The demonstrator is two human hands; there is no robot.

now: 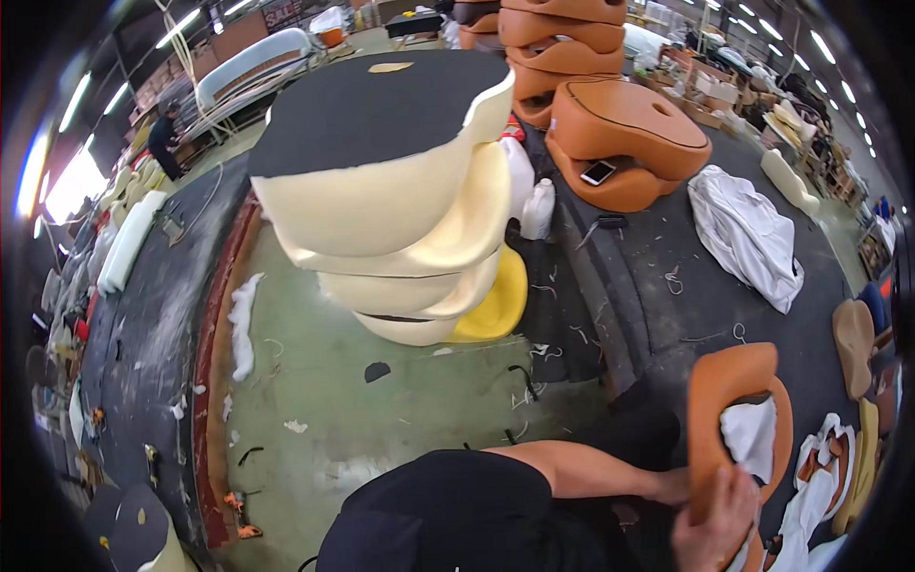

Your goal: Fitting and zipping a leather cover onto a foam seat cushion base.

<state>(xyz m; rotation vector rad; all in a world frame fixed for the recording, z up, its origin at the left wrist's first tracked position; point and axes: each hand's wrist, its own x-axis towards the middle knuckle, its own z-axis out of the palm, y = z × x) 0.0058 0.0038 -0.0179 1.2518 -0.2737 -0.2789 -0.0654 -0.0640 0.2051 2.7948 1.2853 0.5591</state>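
At the lower right stands a brown upholstered seat piece with an opening, through which white cloth shows. My right hand is closed over its near edge, fingers bent round the brown cover. My left arm reaches across from the middle, and the wrist end of my left hand meets the back edge of the same piece; its fingers are hidden behind it. The piece rests on or just above the dark covered bench; I cannot tell which.
Ahead rises a tall stack of cream foam seat shells with a dark top, a yellow shell behind. Finished brown seats, one holding a phone, white cloth and a white bottle stand beyond. A drill lies left.
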